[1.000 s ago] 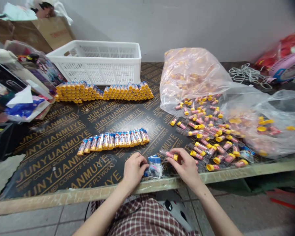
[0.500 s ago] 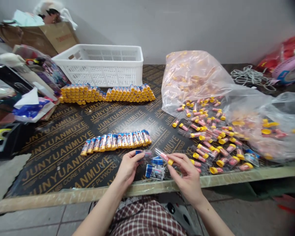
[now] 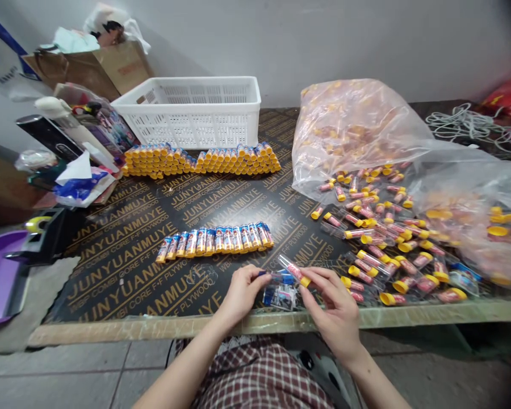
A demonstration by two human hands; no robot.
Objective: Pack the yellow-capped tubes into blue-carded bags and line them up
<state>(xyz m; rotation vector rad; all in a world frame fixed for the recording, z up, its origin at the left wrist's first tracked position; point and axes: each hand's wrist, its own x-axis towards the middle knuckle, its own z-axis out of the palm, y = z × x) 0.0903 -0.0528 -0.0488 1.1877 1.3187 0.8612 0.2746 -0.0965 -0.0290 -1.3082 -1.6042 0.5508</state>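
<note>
My right hand pinches a clear plastic tube by its yellow-capped end. The tube has pink contents and tilts up to the left. My left hand is closed at the fingertips on a thin blue-edged plastic sleeve, seen nearly edge-on and partly hidden. Between the hands, at the table's front edge, lie several flat clear-and-blue sleeves. Ahead of my left hand stretches a row of tubes in blue printed sleeves, yellow ends toward me.
Loose yellow-capped tubes spread over the table's right side, spilling from a large clear bag. A stack of sleeved tubes sits before a white plastic basket. Bottles and a purple dustpan are at left.
The view has swung left, so things sit further right. The sleeve in my left hand has turned from broadside to nearly edge-on. My right hand still holds the tube.
</note>
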